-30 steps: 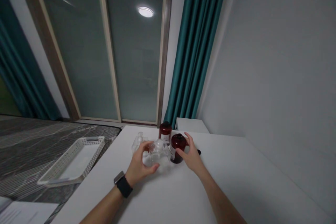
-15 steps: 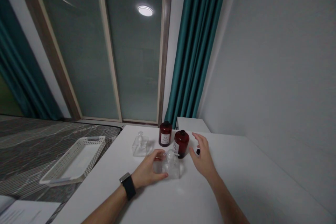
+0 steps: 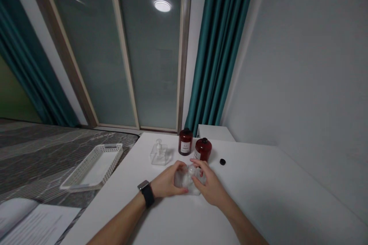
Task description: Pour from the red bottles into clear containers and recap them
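Note:
A clear pump bottle [image 3: 186, 180] stands on the white table, partly covered by my fingers. My left hand [image 3: 169, 181], with a watch on its wrist, grips the bottle's left side between thumb and fingers. At the pump head on top, my right hand [image 3: 208, 183] has its thumb and fingers closed around it. Just behind stands a brown-red bottle [image 3: 203, 148] with a black neck, its label partly hidden by my right hand. Another brown-red bottle [image 3: 185, 142] with a white label is to its left. A second clear pump bottle [image 3: 159, 154] sits farther left.
A small black cap [image 3: 222, 162] lies on the white table [image 3: 172, 222], right of the bottles. Beyond the table's left edge are a white basket [image 3: 94, 166] and an open booklet [image 3: 43, 222]. A white cabinet [image 3: 215, 132] stands behind the table, by the green curtain [image 3: 220, 46].
My right hand has moved left from beside the brown-red bottle onto the clear bottle's pump head, uncovering the black cap. My left hand still holds the bottle. The view has shifted slightly.

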A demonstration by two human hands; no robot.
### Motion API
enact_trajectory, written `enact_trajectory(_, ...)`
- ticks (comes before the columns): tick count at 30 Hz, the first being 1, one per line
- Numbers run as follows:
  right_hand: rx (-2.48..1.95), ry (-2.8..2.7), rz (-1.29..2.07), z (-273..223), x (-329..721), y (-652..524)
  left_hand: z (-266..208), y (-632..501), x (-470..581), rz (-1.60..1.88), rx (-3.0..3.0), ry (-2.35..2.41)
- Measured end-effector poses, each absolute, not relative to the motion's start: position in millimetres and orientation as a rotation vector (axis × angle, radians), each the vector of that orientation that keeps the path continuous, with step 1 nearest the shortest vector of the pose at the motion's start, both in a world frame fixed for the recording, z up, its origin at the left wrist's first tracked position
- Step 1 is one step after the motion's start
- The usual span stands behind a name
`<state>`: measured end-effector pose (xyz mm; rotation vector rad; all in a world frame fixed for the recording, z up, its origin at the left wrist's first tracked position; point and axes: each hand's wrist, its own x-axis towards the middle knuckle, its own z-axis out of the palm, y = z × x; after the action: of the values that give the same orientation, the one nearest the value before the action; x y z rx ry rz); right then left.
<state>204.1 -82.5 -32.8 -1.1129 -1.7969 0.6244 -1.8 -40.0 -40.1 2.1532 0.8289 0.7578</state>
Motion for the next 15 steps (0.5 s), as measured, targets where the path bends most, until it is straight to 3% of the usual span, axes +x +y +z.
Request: enact_trajectory(15, -1.155, -1.773, 0.531, -38.3, 197.2, -80.8, -36.3, -41.0, -1.9, 0.765, 2.196, 0.847)
